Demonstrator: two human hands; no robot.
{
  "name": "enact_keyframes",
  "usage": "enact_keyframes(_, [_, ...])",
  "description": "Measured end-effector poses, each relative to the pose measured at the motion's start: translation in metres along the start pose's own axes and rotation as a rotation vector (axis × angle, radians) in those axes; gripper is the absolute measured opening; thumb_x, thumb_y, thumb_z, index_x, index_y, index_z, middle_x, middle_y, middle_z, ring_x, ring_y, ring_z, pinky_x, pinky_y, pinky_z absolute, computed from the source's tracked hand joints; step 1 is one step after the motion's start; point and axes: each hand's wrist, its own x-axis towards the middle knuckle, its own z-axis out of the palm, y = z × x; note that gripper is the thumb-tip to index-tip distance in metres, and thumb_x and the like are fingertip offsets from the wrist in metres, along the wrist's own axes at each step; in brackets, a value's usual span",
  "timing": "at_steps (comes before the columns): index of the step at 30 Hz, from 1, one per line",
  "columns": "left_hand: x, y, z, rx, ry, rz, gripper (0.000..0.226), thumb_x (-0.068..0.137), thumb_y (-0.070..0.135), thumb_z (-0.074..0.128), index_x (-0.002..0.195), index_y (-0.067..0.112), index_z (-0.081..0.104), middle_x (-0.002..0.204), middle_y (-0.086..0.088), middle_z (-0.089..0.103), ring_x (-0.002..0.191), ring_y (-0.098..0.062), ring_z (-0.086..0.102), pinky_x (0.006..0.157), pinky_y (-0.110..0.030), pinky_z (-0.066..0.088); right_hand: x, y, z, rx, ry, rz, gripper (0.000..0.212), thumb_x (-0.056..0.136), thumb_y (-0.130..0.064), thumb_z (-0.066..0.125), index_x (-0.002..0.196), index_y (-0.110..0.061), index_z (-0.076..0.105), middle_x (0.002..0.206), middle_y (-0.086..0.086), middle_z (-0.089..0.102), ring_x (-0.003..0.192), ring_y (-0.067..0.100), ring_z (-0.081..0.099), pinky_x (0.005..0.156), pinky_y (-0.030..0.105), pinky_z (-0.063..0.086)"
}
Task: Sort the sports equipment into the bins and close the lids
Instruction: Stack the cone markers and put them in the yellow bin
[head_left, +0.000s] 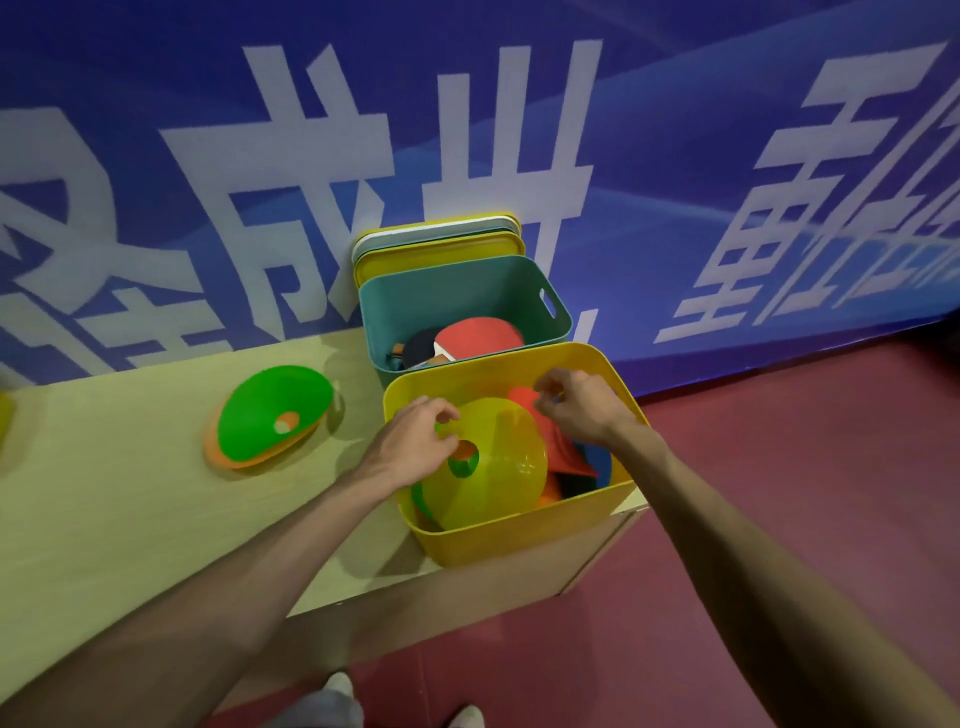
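Left hand (415, 441): we see fingers curled on the yellow cone (493, 467) rim, inside the yellow bin (519, 535).
Right hand (576, 405): fingers bent above the bin; grip we cannot tell.
Green cone (270, 410): on the table (104, 519).

Yellow bin (519, 540), teal bin (457, 291): smooth matt plastic. Yellow disc cone (498, 473): translucent glossy plastic. Green disc cone (265, 405): glossy plastic. Table (130, 519): pale wood-grain, matt

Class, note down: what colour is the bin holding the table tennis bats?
The bin is teal, a blue-green. The head view, the only one, shows it clearly.
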Motion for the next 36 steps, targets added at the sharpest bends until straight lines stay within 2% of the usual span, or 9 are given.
enact_keyframes(6, [0.001,-0.034,-0.042,-0.065,0.151,-0.087,0.036,0.085,0.023,0.063,0.12,0.021,0.057,0.112,0.002,0.058,0.086,-0.014,0.059,0.083,-0.031,0.05,0.031,-0.054,0.02,-0.06,-0.052,-0.132,0.036,0.09,-0.034,0.059,0.121,-0.015,0.059,0.118,0.007,0.064,0.108,0.024,0.059,0.091,0.039,0.05])
enact_keyframes(12, [-0.002,-0.092,-0.087,-0.098,0.216,-0.192,0.04,0.084,0.021,0.061,0.124,0.017,0.055,0.115,0.0,0.058,0.094,-0.015,0.058,0.086,-0.032,0.048,0.063,-0.123,0.047,-0.091,-0.062,-0.282,0.038,0.089,-0.032,0.06,0.124,-0.016,0.058,0.122,0.008,0.062,0.113,0.026,0.057,0.094,0.036,0.045])
enact_keyframes(16, [-0.001,-0.138,-0.115,-0.125,0.231,-0.238,0.038,0.084,0.017,0.064,0.122,0.014,0.057,0.117,-0.003,0.058,0.092,-0.016,0.058,0.081,-0.024,0.043,0.088,-0.166,0.074,-0.098,-0.107,-0.325,0.04,0.089,-0.03,0.061,0.126,-0.014,0.054,0.123,0.009,0.058,0.115,0.025,0.054,0.097,0.035,0.043])
enact_keyframes(21, [0.0,-0.203,-0.141,-0.181,0.247,-0.312,0.039,0.082,0.016,0.067,0.12,0.013,0.058,0.117,-0.005,0.058,0.095,-0.019,0.059,0.081,-0.024,0.044,0.121,-0.213,0.113,-0.08,-0.22,-0.314,0.046,0.089,-0.031,0.062,0.131,-0.018,0.048,0.131,0.007,0.053,0.119,0.02,0.051,0.101,0.035,0.043])
enact_keyframes(26, [0.0,-0.27,-0.156,-0.194,0.224,-0.362,0.036,0.082,0.02,0.069,0.117,0.016,0.06,0.113,-0.003,0.058,0.093,-0.016,0.059,0.079,-0.024,0.045,0.149,-0.243,0.16,-0.091,-0.335,-0.249,0.051,0.089,-0.029,0.062,0.135,-0.017,0.044,0.133,0.009,0.051,0.121,0.024,0.051,0.103,0.037,0.043])
enact_keyframes(33, [0.003,-0.33,-0.161,-0.153,0.123,-0.382,0.029,0.081,0.021,0.068,0.11,0.021,0.064,0.111,-0.002,0.056,0.092,-0.014,0.057,0.078,-0.022,0.042,0.17,-0.25,0.213,-0.153,-0.425,-0.095,0.055,0.089,-0.027,0.061,0.138,-0.011,0.041,0.136,0.015,0.049,0.123,0.029,0.049,0.103,0.034,0.04])
enact_keyframes(36, [0.005,-0.345,-0.157,-0.134,0.075,-0.401,0.031,0.081,0.023,0.067,0.111,0.023,0.062,0.111,0.0,0.055,0.095,-0.014,0.057,0.079,-0.022,0.04,0.177,-0.247,0.227,-0.189,-0.46,-0.067,0.051,0.091,-0.024,0.059,0.137,-0.01,0.042,0.136,0.016,0.048,0.123,0.03,0.049,0.103,0.037,0.042])
